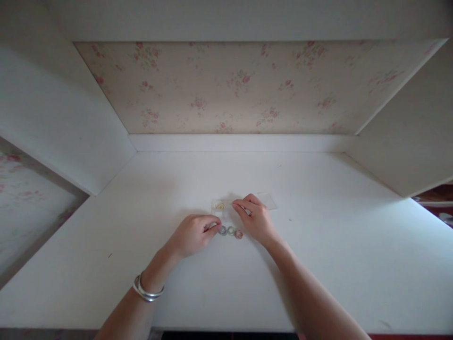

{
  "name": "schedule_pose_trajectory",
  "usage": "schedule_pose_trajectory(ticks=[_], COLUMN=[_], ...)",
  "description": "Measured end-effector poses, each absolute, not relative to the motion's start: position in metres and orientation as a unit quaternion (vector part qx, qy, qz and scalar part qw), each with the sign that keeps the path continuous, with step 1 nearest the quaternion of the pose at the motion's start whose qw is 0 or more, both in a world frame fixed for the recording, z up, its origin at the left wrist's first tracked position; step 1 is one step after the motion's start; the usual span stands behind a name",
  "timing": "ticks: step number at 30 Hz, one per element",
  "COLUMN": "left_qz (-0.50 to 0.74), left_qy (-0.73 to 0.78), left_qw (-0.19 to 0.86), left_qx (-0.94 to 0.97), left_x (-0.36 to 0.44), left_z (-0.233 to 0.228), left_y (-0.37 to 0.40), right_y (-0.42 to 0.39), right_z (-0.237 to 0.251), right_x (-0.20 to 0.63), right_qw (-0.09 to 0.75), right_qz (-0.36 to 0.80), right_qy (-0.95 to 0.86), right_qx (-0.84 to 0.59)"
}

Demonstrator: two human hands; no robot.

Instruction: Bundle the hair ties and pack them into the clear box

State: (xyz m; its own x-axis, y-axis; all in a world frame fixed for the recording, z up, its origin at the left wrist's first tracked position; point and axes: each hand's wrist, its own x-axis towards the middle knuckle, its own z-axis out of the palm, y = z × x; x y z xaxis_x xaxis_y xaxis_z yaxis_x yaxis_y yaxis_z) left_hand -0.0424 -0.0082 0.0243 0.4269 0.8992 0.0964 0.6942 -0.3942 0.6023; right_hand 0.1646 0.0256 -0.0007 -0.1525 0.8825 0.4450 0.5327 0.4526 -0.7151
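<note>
Left hand (193, 234) fingers pinch a small tape roll (213, 227); right hand (255, 218) fingers pinch a clear box (226, 208). Rolls look light, stiff, best gripped by rims.

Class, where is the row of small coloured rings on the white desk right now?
In the head view, the small coloured rings lie mid-desk between the left hand and right hand, just before the clear box.
</note>
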Motion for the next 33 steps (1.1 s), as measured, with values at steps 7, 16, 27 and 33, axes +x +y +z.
schedule_pose_trajectory(ticks=[7,16,27,33], left_qz=[0.161,0.147,0.118,0.133], left_qy=[0.438,0.440,0.456,0.480], left_qw=[0.197,0.156,0.160,0.232], left_qx=[0.862,0.872,0.868,0.836], left_x=[-0.040,-0.040,-0.041,-0.044], left_z=[0.018,0.012,0.018,0.014], left_y=[-0.011,-0.008,-0.008,-0.008], right_y=[0.032,0.033,0.030,0.030], right_z=[-0.008,-0.010,0.000,0.000], right_x=[0.165,0.165,0.165,0.165], right_qw=[0.420,0.362,0.391,0.383], right_qz=[0.167,0.142,0.180,0.192], right_qy=[-0.723,-0.735,-0.694,-0.698], right_qx=[-0.523,-0.555,-0.577,-0.574])
